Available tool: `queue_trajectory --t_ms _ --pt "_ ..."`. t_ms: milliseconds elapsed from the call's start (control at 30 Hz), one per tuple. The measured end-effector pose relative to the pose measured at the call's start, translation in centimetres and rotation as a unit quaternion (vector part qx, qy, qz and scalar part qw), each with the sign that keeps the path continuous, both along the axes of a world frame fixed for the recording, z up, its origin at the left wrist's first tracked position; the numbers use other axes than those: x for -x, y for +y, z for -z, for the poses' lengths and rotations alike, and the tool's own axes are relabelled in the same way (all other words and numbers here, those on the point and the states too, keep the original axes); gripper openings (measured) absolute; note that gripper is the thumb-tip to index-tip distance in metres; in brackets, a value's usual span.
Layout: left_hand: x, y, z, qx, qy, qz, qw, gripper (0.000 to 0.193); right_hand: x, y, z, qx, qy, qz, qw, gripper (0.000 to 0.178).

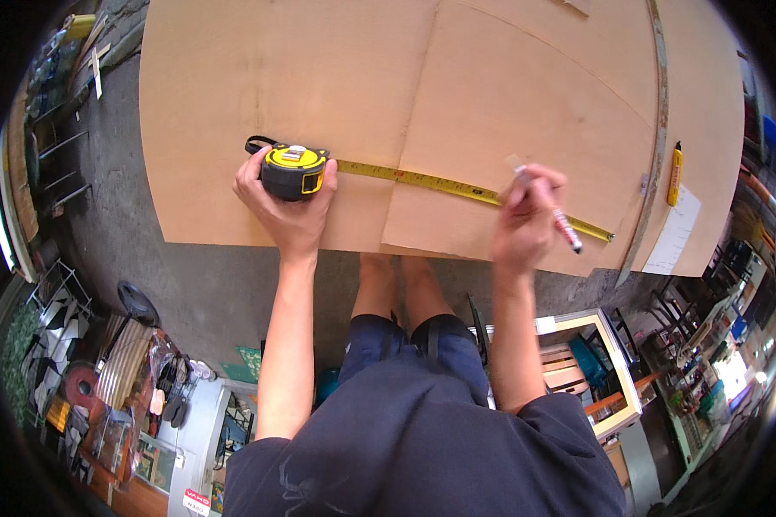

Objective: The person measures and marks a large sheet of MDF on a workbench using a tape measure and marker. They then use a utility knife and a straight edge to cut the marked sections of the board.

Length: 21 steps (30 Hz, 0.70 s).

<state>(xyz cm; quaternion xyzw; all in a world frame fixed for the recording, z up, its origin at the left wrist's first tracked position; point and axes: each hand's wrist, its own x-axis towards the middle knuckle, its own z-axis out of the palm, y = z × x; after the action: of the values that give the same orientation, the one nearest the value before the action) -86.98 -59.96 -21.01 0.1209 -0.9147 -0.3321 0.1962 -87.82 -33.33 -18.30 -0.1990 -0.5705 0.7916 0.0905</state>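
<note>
My left hand (289,211) grips a yellow and black tape measure (295,171) over the left part of a large brown cardboard sheet (319,77). From the case, its yellow blade (431,181) runs out to the right across the cardboard, slanting slightly nearer to me. My right hand (530,215), a little blurred, is closed around a white and red marker (566,231) above the blade's right part. The marker's dark end points down and right. Part of the blade is hidden behind this hand; its metal end shows farther right.
A long thin strip (660,112) lies across the cardboard at the right. Beyond it are a yellow utility knife (676,174) and a white paper (674,228) with writing. A light wooden frame (616,370) stands near my right side. Shoes (177,405) and household clutter sit at the lower left.
</note>
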Motion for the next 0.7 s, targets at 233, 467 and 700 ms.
queue_trajectory --t_ms 233,467,700 --pt "-0.2 0.0 -1.0 0.000 0.023 0.007 1.000 0.073 10.7 18.6 -3.1 -0.695 0.017 -0.256 0.672 0.060" --pt "-4.8 -4.5 -5.4 0.093 0.014 0.109 0.990 0.071 12.1 21.5 -3.1 -0.719 0.030 -0.324 0.614 0.092" --pt "-10.7 -11.7 -6.6 -0.023 -0.009 -0.097 0.995 0.060 12.3 22.2 -2.5 -0.712 0.031 -0.317 0.625 0.092"
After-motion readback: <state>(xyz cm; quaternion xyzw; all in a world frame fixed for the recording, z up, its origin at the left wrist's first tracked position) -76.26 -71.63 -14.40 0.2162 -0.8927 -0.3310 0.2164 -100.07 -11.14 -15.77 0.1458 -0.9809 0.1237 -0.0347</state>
